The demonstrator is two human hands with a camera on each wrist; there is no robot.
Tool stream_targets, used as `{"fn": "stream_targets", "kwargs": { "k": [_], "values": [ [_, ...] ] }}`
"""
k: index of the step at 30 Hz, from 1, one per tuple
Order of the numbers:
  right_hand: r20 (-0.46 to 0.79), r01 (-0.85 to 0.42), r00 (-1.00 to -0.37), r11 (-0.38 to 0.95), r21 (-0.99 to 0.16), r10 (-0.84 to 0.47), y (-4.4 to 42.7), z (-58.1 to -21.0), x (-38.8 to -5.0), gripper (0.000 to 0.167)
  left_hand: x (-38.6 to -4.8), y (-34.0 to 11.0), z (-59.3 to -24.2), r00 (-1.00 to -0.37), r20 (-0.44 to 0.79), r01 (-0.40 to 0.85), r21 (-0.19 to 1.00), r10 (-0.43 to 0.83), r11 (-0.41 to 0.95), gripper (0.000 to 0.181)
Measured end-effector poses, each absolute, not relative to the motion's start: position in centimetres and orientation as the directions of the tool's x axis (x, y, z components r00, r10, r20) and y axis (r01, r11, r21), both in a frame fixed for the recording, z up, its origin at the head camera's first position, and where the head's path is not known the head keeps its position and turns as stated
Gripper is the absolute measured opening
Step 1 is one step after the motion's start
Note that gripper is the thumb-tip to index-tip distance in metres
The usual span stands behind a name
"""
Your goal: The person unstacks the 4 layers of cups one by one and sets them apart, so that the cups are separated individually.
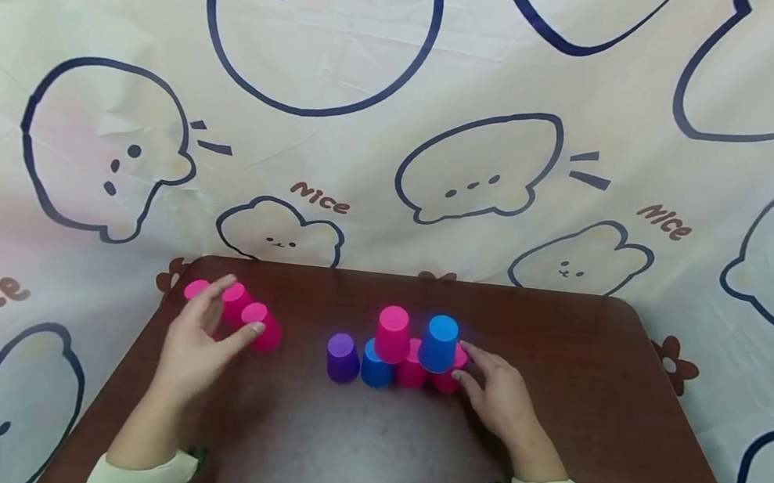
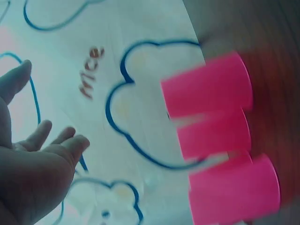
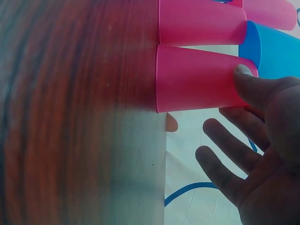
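Observation:
In the head view, a purple cup stands upside down at the left end of a row. Beside it are a blue cup and two pink cups, with an upper pink cup and an upper blue cup resting on them. My right hand pinches the lower right pink cup between thumb and index finger; its other fingers are spread. At the left, my left hand hovers with fingers spread by several upside-down pink cups, apart from them in the left wrist view.
The brown table ends at a far edge with rounded corners. Behind it and at both sides hangs a pale cloth printed with cartoon outlines.

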State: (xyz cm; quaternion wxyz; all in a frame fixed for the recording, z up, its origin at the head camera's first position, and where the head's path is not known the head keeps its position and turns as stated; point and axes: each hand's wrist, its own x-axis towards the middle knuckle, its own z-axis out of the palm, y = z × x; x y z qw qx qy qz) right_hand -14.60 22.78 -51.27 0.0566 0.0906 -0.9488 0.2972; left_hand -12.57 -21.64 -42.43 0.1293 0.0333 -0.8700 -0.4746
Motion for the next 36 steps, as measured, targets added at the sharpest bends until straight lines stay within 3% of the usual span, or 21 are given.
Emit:
{"fn": "stream_targets", "kwargs": {
  "k": [9,14,36],
  "values": [
    [0.156,-0.198,-0.979,0.809,-0.553,-0.133,22.7,-51.4,-14.6,0.06,-14.1,-17.0,-42.8,-0.989,0.138,0.144,0.872,0.047,0.468,0.082],
    [0.139,-0.193,-0.981,0.807,-0.559,-0.139,22.5,-51.4,-14.6,0.06,-14.5,-15.7,-43.1,-0.983,0.148,0.184,0.863,0.113,0.471,0.082],
    [0.169,-0.213,-0.975,0.809,-0.547,-0.143,22.9,-51.5,-14.8,0.059,-15.8,-12.1,-43.1,-0.981,0.113,0.174,0.869,0.157,0.463,0.081]
  ]
}}
